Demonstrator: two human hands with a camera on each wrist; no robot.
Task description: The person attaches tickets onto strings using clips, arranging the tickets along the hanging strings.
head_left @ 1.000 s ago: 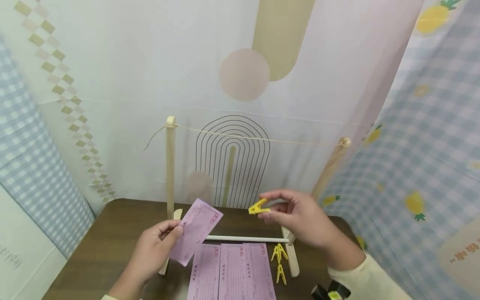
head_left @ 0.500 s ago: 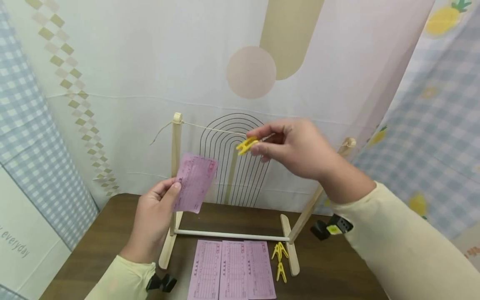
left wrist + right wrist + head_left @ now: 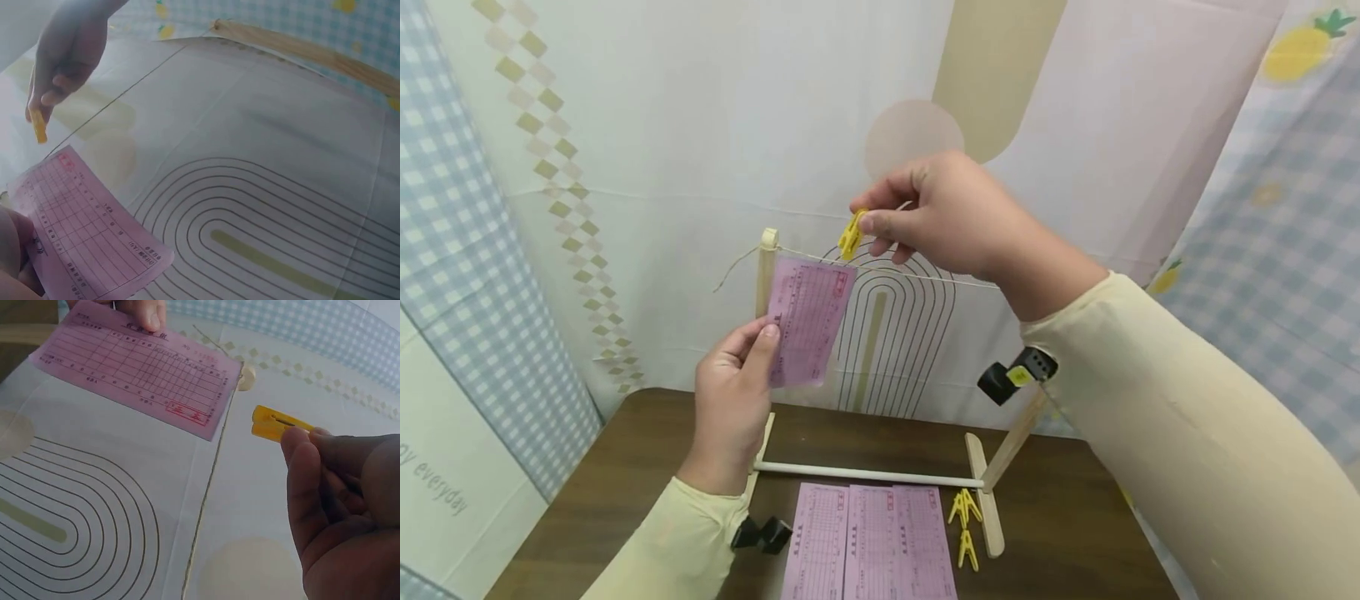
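Note:
My left hand [image 3: 733,383] pinches a pink printed form [image 3: 808,321] by its left edge, thumb in front. The form's upper edge lies along the string [image 3: 917,274] near the left wooden post [image 3: 766,279]. Above that edge, my right hand [image 3: 951,217] pinches a yellow clothespin [image 3: 852,236] between thumb and fingers, its nose pointing down at the string. In the right wrist view the clothespin [image 3: 278,423] is apart from both string and form [image 3: 144,369]; its jaws look closed.
Several pink forms [image 3: 868,542] lie side by side on the dark table [image 3: 685,450], with several yellow clothespins [image 3: 966,533] to their right. A white rod [image 3: 865,475] joins the feet of the wooden stand. The right post [image 3: 1015,437] leans outward behind my right forearm.
Both hands have risen from near the table to the string. The form has come upright against the string, and the clothespin has turned from pointing left to pointing down.

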